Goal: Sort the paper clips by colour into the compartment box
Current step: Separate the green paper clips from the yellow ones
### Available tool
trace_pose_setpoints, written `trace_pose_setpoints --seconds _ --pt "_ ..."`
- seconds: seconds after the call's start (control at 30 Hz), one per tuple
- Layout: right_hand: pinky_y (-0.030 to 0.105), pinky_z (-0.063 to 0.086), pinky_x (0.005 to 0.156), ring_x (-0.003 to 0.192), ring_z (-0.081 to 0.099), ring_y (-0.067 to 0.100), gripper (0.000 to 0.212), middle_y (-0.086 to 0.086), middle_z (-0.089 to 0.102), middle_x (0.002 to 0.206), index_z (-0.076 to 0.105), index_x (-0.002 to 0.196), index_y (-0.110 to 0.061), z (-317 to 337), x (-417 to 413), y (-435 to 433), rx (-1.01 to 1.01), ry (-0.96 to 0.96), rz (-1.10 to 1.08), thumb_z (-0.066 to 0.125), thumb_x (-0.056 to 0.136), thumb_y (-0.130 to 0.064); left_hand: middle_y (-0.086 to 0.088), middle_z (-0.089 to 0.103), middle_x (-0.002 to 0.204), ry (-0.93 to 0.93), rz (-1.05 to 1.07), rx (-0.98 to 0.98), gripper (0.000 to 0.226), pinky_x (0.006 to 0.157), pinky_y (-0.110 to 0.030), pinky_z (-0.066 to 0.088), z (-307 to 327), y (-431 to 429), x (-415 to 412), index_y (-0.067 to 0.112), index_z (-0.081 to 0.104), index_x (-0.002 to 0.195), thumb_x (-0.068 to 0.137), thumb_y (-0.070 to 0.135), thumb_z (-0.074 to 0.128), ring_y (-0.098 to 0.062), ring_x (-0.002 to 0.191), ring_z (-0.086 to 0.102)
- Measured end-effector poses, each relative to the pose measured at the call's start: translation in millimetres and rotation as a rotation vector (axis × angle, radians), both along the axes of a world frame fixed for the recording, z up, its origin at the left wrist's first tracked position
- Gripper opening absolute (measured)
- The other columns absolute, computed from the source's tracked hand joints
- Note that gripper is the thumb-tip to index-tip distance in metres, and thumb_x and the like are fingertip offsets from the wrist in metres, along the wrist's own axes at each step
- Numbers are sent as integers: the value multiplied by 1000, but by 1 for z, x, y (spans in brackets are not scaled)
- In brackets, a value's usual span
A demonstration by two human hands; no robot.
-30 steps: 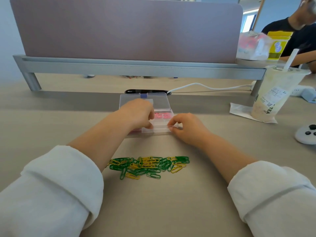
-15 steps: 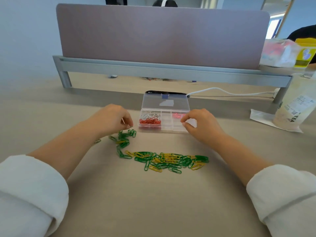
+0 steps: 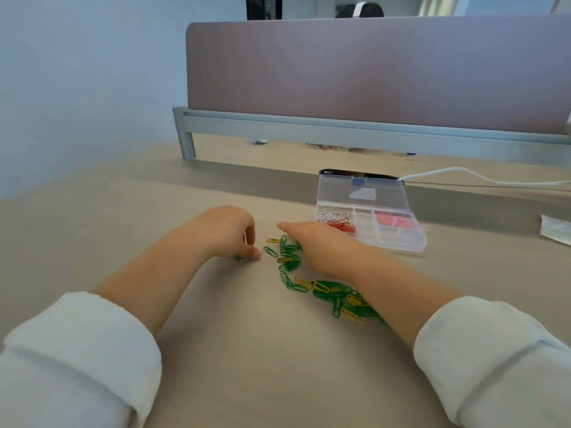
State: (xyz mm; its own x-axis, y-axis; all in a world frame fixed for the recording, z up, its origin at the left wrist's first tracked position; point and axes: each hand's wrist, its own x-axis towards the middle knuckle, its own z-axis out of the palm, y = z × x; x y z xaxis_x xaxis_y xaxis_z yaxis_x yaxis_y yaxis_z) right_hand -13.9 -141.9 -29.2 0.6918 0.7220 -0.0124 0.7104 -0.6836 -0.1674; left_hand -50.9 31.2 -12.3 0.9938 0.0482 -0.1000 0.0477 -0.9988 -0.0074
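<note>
Loose green and yellow paper clips (image 3: 309, 285) lie in a curved trail on the counter (image 3: 247, 350), running from between the two hands back toward the right forearm. One green clip (image 3: 269, 251) and one yellow clip (image 3: 273, 240) sit a little apart at the trail's far-left end. The right hand (image 3: 318, 247) reaches leftward across the trail, fingers stretched out and relaxed, lying low over the clips and holding nothing that shows. The left hand (image 3: 227, 231) rests just left of the trail with its fingers curled under and the thumb tip down on the counter beside a small green clip (image 3: 238, 258). A thin pale line shows among its fingers, perhaps a clip, but I cannot tell whether it grips anything. Just beyond the right hand stands the clear compartment box (image 3: 398, 242), its lid (image 3: 340, 188) folded back flat. White clips (image 3: 331, 215) and red clips (image 3: 343, 226) fill its left compartments and pink clips (image 3: 393, 220) lie in the right ones. Rolled white sleeves (image 3: 77, 350) frame the bottom corners. Behind the box a white cable (image 3: 457, 171) runs off to the right, below a grey rail (image 3: 309, 129) carrying a mauve divider panel (image 3: 370, 72). A scrap of white paper (image 3: 556, 230) lies at the right edge.
</note>
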Motion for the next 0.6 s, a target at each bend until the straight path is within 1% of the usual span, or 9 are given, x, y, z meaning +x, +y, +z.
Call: trace_pose_setpoints --seconds 0.07,0.13,0.23,0.27,0.33,0.37,0.43,0.53,0.6 --pt "38 45 96 121 48 29 73 11 46 137 13 148 -27 -1 -1 1 -33 -19 -6 43 89 3 5 57 91 -6 -33 -64 25 72 -22 37 0 -1 1 18 64 99 81 35 67 -11 85 50" --pt "40 49 91 112 54 27 72 9 54 129 15 147 -30 -4 2 0 31 -3 -26 41 88 5 7 56 87 -20 -68 -118 19 67 -20 36 -1 -3 2 18 66 97 81 29 68 -10 82 51" --pt "37 49 93 110 57 20 67 1 61 122 34 140 -29 -7 7 -8 207 88 -61 41 86 10 7 57 85 -66 -114 -190 17 59 -13 35 -5 -6 2 18 67 94 80 26 70 -9 80 51" --pt "34 49 93 108 58 18 61 0 63 117 42 135 -26 -8 8 -11 255 100 -64 42 86 9 7 57 85 -89 -124 -209 18 60 -12 36 -6 -7 2 18 66 95 79 26 70 -9 79 51" --pt "32 50 92 103 60 16 49 0 66 110 55 126 -20 -10 11 -15 324 80 -57 44 88 9 7 57 88 -135 -131 -235 22 64 -17 38 -6 -8 1 18 65 99 79 26 70 -9 79 51" --pt "31 50 93 103 60 15 46 0 66 111 58 123 -19 -11 12 -16 339 57 -57 44 88 9 7 57 90 -152 -132 -246 25 67 -18 39 -5 -7 0 18 64 103 80 27 70 -9 80 52" --pt "28 48 94 107 58 14 49 0 64 117 60 122 -21 -10 12 -18 308 10 -62 45 87 10 8 57 98 -131 -150 -248 32 72 -20 40 -3 -5 -2 21 61 112 82 26 68 -9 83 55" --pt "31 44 98 119 52 18 59 -1 57 130 57 126 -26 -8 11 -19 156 4 -32 44 84 13 6 56 111 -15 -210 -215 38 84 -24 44 -1 -1 -5 24 58 120 83 24 66 -9 89 60" --pt "33 41 103 123 49 18 62 -3 54 134 57 127 -25 -6 10 -21 87 31 8 42 82 14 6 56 113 29 -230 -201 38 88 -25 44 -1 -1 -6 24 59 119 82 24 67 -8 91 61"
